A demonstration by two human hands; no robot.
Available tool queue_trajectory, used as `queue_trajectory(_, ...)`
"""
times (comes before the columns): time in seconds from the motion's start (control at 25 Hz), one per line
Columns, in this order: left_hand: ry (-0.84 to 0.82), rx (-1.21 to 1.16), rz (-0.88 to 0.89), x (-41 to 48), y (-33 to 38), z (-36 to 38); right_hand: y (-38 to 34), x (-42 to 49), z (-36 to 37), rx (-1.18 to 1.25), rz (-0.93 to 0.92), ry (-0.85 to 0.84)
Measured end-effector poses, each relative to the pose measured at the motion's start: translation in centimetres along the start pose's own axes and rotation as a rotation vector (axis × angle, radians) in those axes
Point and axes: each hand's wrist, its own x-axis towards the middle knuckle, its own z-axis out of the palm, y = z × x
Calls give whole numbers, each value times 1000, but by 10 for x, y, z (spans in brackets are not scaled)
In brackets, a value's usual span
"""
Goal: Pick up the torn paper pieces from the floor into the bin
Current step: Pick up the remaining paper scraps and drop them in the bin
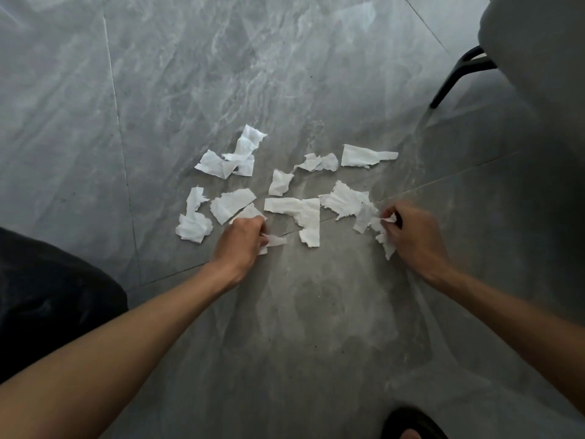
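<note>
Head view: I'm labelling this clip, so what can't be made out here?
Dark shape, left edge: cut off; bin or not, unclear.
Left hand: its back hides the fingertips gripping a paper piece.
Right hand: motion-blurred; the paper strip it pinches covers its fingertips.
Chair: cut off by the top right corner.

Floor [285,74]: large grey tiles with a glossy marble pattern and pale veining, filling the whole view. Grout lines [117,122]: thin; one runs from far to near on the left, one crosses diagonally through the middle, and one sits at the upper right. Light: soft, diffuse, with pale sheen on the far tiles and duller tone on the near tiles. Chair [538,42]: upper right corner, grey padded seat, partly out of frame. Chair leg [449,80]: black, slanted, foot resting on the floor.
</note>
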Motion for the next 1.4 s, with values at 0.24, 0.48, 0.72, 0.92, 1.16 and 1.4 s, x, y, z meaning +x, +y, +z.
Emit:
queue_trajectory(0.24, 115, 40, 140, -11, -8, -9, -61, 38, 46, -59, -284, -452)
queue_trajectory(0.48, 281, -131, 71, -24, -36, -38, -68, 33, 74, -194, -358, -441)
queue_trajectory(0.72, 240, -295, -71, -16, -46, -53, -71, 15, 55, 88, -88, -257)
queue_trajectory(0.92, 10, -66, 22, 7, -24, -34, -77, 2, 44, 146, -32, -262)
queue_trajectory(1.16, -67, 193, 112, 25, -7, -22, -81, -6, 39, 151, 3, -227)
queue_trajectory(1.4, -87, 39, 83, 3, -8, -51, -87, -20, 42, 243, 138, -355)
